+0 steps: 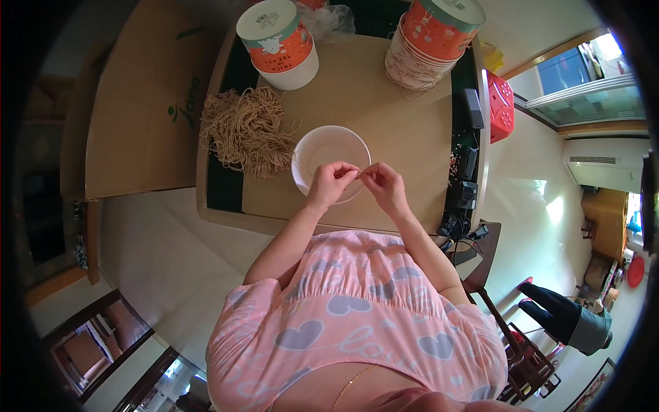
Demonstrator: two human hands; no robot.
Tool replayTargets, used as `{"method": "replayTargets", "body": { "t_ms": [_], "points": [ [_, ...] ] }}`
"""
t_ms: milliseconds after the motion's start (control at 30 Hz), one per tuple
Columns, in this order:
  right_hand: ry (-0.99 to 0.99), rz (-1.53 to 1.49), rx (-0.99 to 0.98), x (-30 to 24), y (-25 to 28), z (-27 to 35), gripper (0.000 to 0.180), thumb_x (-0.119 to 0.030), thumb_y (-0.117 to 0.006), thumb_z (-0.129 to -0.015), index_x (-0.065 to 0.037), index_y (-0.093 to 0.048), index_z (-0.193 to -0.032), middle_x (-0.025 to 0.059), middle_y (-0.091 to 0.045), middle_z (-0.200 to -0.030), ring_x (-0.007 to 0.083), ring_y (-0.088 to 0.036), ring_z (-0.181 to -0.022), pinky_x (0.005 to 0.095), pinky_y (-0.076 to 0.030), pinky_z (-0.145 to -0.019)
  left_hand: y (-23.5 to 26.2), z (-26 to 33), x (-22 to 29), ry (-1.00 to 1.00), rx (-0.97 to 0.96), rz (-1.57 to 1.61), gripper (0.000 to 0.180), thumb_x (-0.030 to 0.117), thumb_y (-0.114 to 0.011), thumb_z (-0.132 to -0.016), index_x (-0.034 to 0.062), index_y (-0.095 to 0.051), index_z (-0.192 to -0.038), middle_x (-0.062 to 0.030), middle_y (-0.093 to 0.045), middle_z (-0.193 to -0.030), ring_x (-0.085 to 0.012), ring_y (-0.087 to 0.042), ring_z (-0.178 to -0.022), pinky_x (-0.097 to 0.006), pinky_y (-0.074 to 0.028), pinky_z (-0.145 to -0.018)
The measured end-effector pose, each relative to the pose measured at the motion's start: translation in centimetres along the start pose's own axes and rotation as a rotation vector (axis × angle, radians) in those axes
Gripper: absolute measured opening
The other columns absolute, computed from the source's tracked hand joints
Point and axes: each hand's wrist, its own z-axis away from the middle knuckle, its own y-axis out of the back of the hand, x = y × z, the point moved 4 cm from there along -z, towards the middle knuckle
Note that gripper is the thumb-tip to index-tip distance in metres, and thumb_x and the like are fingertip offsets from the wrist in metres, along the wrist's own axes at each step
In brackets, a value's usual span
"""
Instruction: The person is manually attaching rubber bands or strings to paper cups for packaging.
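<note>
A white round paper tub (310, 147) stands on the table in front of me, and its inside shows pale. Over its near right rim my left hand (332, 184) and my right hand (384, 187) meet, fingertips pinched close together. Whatever lies between the fingertips is too small to make out. Left of the tub, a loose heap of tan paper cords (246, 130) spreads toward the table's left edge. Some cord ends reach near the tub's rim.
At the far left stands a stack of orange-printed tubs (283, 48); another stack (439, 34) at the far right has thin cords hanging round it. Black adapters and cables (465, 196) line the right edge. A cardboard box (141, 103) stands left. A person (573, 323) is off right.
</note>
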Motion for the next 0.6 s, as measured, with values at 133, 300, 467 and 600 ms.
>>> {"method": "replayTargets", "body": {
  "t_ms": [133, 300, 467, 600],
  "points": [
    [0.021, -0.021, 0.02, 0.5, -0.1, -0.1, 0.005, -0.003, -0.065, -0.085, -0.002, -0.061, -0.084, -0.0073, -0.05, -0.066, -0.0001, -0.042, -0.06, 0.0168, -0.034, -0.051, 0.0, -0.1, 0.4, -0.151, 0.02, -0.209, 0.009, 0.009, -0.068, -0.081, 0.0008, -0.066, -0.085, -0.0044, -0.068, -0.075, -0.0085, -0.062, -0.068, -0.023, -0.049, -0.059],
    [0.038, 0.02, 0.027, -0.1, 0.1, -0.1, 0.005, -0.002, -0.064, -0.084, -0.002, -0.06, -0.083, -0.0066, -0.05, -0.067, 0.0007, -0.043, -0.061, 0.017, -0.035, -0.052, -0.5, 0.4, 1.8, -0.306, 0.026, -0.342, 0.012, 0.009, -0.068, -0.078, -0.0011, -0.064, -0.081, -0.0069, -0.067, -0.075, -0.0115, -0.063, -0.066, -0.025, -0.05, -0.061],
    [0.018, -0.005, 0.035, -0.1, 0.0, -0.1, 0.004, -0.001, -0.064, -0.084, -0.002, -0.06, -0.084, -0.006, -0.052, -0.069, 0.0015, -0.044, -0.062, 0.0175, -0.037, -0.053, -0.4, 0.2, 1.0, -0.158, 0.055, -0.023, 0.006, 0.004, -0.064, -0.084, -0.0017, -0.064, -0.083, -0.0072, -0.068, -0.081, -0.0116, -0.066, -0.075, -0.025, -0.052, -0.067],
    [-0.002, -0.042, 0.051, 1.1, 0.1, -0.2, 0.008, -0.003, -0.069, -0.079, -0.003, -0.062, -0.083, -0.0009, -0.052, -0.067, 0.0061, -0.046, -0.06, 0.0222, -0.04, -0.054, -0.5, 0.3, 1.4, -0.217, 0.038, -0.135, 0.008, 0.002, -0.063, -0.085, -0.0008, -0.067, -0.091, -0.0073, -0.069, -0.082, -0.0114, -0.066, -0.077, -0.025, -0.052, -0.068]
  ]
}}
